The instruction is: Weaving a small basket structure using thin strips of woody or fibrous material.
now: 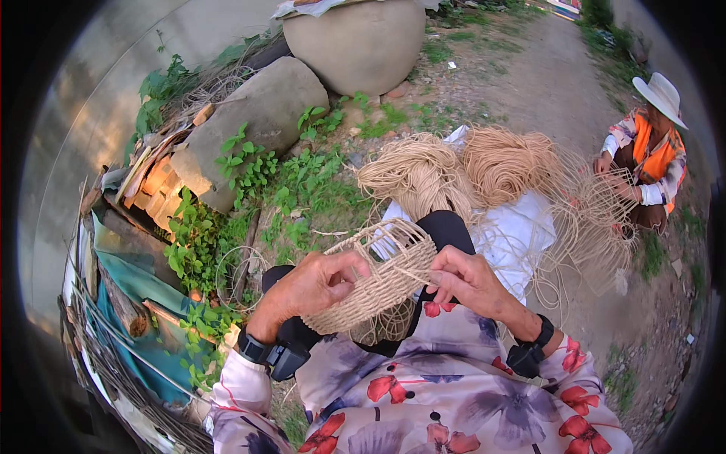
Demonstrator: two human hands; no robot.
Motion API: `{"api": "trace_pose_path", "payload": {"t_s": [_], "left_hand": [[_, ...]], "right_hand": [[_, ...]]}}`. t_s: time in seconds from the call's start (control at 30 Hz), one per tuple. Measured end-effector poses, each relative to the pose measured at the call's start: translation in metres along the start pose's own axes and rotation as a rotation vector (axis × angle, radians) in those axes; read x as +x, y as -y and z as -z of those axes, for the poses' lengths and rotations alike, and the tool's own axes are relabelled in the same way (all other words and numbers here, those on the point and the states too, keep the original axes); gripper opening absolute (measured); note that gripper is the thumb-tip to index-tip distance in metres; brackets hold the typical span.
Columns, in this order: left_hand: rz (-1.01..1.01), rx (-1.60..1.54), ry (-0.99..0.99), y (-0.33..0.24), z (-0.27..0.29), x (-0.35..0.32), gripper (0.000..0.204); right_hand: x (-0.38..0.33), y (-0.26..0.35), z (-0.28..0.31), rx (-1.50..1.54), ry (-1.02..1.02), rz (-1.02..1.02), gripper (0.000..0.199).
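The basket [378,281] sits over the lap, the left hand [327,284] at its left end and the right hand [467,281] at its right. Below it, between the legs [448,227], lies some cord [386,324]. Beyond the knees two bundles, the left one [414,175] and the right one [505,163], lie side by side on a sheet [522,236]. Loose strands [591,208] spread to their right (reaching another person [654,155], at the far right). Leftward, plants [193,250] grow before a pipe [253,125]; a pot [355,45] stands behind it. A tarp [125,261] lies nearer, at left; a wall [79,106] runs behind.
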State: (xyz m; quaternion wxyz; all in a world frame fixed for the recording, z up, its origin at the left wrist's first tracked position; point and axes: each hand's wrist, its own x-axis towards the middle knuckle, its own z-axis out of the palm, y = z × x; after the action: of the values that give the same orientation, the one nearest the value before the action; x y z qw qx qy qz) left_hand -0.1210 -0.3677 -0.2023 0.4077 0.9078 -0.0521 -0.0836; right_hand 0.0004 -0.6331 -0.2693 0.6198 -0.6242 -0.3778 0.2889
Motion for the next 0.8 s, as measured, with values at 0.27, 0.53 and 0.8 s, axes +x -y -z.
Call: {"api": "trace_pose_path", "payload": {"t_s": [0.27, 0.53, 0.8], "left_hand": [[0.005, 0.165, -0.032, -0.01, 0.0, 0.002, 0.036], [0.022, 0.212, -0.095, -0.015, -0.006, 0.002, 0.041], [-0.015, 0.235, -0.133, -0.01, -0.01, -0.001, 0.044]], "right_hand": [[0.009, 0.007, 0.004, -0.299, -0.098, 0.182, 0.008], [0.037, 0.009, -0.033, -0.595, -0.076, 0.571, 0.006], [0.042, 0.009, -0.037, -0.681, -0.016, 0.62, 0.009]]}}
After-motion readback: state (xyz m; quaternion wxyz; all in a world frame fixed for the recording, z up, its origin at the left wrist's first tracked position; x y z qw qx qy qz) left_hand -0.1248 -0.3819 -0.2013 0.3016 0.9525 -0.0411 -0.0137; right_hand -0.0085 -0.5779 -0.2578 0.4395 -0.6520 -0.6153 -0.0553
